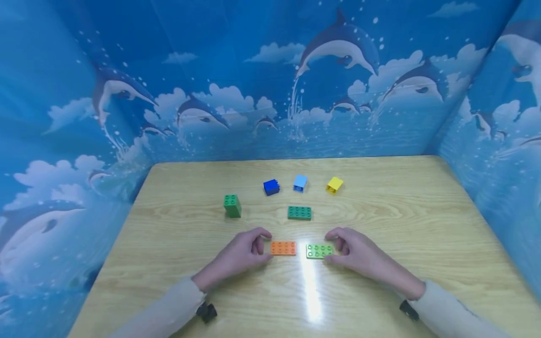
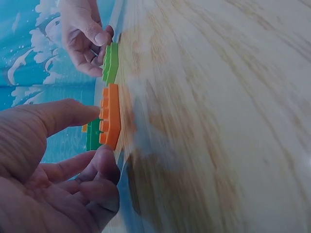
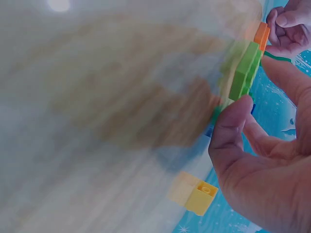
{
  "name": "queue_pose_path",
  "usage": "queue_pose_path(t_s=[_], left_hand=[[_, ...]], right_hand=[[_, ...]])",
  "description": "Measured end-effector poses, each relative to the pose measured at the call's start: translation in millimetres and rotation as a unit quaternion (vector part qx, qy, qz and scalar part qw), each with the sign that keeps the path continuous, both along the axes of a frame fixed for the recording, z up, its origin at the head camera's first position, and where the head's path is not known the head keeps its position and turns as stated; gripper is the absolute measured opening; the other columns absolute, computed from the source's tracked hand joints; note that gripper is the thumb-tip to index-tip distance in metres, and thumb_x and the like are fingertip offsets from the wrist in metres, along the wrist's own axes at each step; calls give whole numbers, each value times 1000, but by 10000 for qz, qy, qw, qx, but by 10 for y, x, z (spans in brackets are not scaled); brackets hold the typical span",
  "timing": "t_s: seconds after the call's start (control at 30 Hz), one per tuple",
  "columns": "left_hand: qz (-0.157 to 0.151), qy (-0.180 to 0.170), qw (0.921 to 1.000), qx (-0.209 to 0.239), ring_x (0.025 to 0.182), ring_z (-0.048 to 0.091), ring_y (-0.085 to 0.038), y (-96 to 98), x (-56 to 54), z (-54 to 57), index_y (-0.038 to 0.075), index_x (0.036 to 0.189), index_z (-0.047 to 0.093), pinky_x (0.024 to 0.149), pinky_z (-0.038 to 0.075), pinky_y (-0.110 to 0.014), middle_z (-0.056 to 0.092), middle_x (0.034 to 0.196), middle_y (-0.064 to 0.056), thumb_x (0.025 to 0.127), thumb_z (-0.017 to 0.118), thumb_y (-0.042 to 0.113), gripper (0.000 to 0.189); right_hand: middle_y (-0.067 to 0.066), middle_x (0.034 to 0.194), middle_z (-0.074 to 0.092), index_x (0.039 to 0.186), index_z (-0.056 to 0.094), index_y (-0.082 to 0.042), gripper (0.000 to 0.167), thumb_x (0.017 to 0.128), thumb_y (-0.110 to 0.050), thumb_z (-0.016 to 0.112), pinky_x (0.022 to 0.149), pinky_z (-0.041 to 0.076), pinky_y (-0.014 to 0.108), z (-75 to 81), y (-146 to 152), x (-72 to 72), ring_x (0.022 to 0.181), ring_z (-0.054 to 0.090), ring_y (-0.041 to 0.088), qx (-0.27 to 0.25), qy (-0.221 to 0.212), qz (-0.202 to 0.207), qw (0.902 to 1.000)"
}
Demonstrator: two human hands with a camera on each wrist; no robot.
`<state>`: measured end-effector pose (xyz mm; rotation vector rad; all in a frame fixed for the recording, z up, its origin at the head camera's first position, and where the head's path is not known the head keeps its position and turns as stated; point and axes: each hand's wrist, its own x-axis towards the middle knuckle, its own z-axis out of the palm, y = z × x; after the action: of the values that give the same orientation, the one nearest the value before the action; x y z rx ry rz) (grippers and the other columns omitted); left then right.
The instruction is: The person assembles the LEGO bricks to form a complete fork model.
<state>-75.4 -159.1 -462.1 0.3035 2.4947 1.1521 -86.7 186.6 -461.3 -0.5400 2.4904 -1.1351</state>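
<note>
An orange brick (image 1: 283, 248) with studs up lies flat on the table. My left hand (image 1: 243, 251) is at its left end, thumb and forefinger spread to either side with a gap. In the left wrist view the orange brick (image 2: 112, 116) shows between these digits. To its right lies a light green brick (image 1: 318, 251). My right hand (image 1: 352, 249) reaches over that brick's right end, thumb near its front corner, forefinger apart from its back edge. The right wrist view has the light green brick (image 3: 245, 72) between spread thumb and finger; contact is unclear.
A dark green brick (image 1: 299, 213) lies behind the two front bricks. Upright at the left is a green block (image 1: 232, 206). Farther back are dark blue (image 1: 271, 187), light blue (image 1: 300, 183) and yellow (image 1: 334, 185) bricks. Dolphin-printed curtains (image 1: 253, 117) enclose the wooden table (image 1: 181, 197).
</note>
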Motion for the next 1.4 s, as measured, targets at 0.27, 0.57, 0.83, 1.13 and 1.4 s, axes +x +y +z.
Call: queue_pose_path(t_s=[0.27, 0.57, 0.83, 1.13, 1.4], left_hand=[[-37, -138, 9996, -239, 71, 62, -16, 71, -24, -15, 9, 136, 69, 63, 51, -30, 66, 84, 3, 91, 90, 22, 52], [-13, -179, 9998, -117, 75, 64, -16, 95, -71, -49, 11, 129, 72, 66, 54, -29, 67, 86, 4, 89, 89, 12, 43], [-53, -75, 9997, 246, 81, 66, -16, 93, -94, -71, 8, 122, 75, 71, 58, -29, 68, 90, 3, 88, 89, 7, 37], [27, -104, 9995, 299, 83, 67, -15, 111, -148, -100, 6, 122, 75, 74, 60, -29, 69, 92, 4, 87, 88, 4, 37], [48, -77, 9994, 348, 82, 67, -15, 109, -152, -114, 5, 123, 75, 73, 60, -29, 69, 91, 4, 88, 89, 5, 38]], right_hand=[[-6, 87, 64, 133, 70, -5, 46, 94, -22, 88, 63, 52, 28, 25, -15, 2, 71, 60, 12, 14, -74, 321, 9995], [-5, 86, 65, 129, 72, -5, 42, 92, -16, 87, 63, 53, 27, -40, -17, -41, 71, 61, 14, -50, -164, 189, 9997], [0, 89, 65, 132, 72, -5, 43, 92, -12, 86, 64, 51, 27, -17, -68, -99, 76, 60, 19, -250, -596, -27, 9979], [2, 92, 66, 134, 72, -4, 42, 93, -9, 84, 67, 53, 27, -4, -137, -177, 80, 61, 21, -272, -689, -56, 9972], [2, 94, 65, 134, 72, -4, 41, 94, -7, 82, 67, 52, 26, 1, -189, -198, 82, 61, 20, -273, -675, -29, 9973]])
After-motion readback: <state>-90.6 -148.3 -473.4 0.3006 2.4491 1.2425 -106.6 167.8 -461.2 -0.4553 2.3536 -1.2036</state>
